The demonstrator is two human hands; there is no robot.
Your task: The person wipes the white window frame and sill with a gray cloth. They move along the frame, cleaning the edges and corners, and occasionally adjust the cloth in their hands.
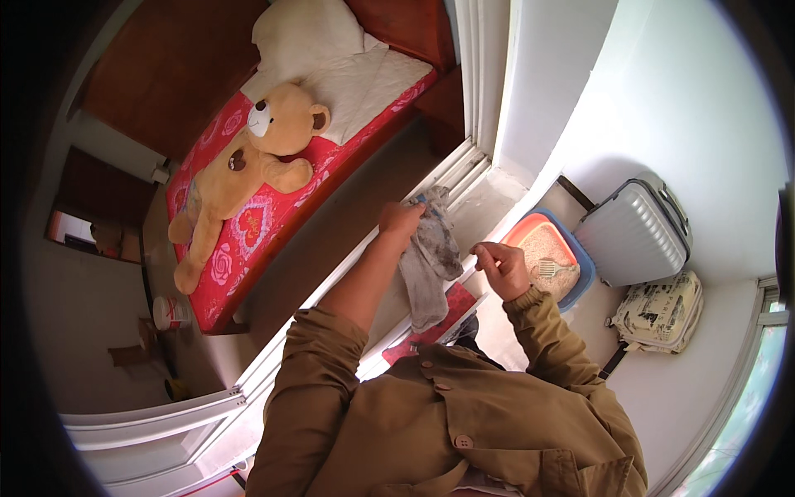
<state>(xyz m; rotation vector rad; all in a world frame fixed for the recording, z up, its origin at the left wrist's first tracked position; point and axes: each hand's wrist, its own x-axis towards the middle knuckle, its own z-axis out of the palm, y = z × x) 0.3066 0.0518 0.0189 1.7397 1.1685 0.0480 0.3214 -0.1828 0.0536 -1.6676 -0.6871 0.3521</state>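
Note:
My left hand [400, 222] is closed on a dirty grey cloth [428, 248], which hangs down from it with a bit of blue near the fingers. The cloth hangs in front of a white sliding-door frame and its sill. To the right of the cloth is my right hand [502, 268], with its fingers curled and thumb near the fingertips; whether something small is pinched there cannot be told. Beyond my right hand sits a blue and orange litter tray [587, 282] with pale granules and a slotted scoop [549, 269] in it.
A grey hard-shell suitcase [633, 233] and a cream printed bag [661, 310] stand against the right wall. Through the doorway, a large teddy bear [233, 177] lies on a bed with a red floral cover [220, 264]. A red patterned item [456, 304] is below the cloth.

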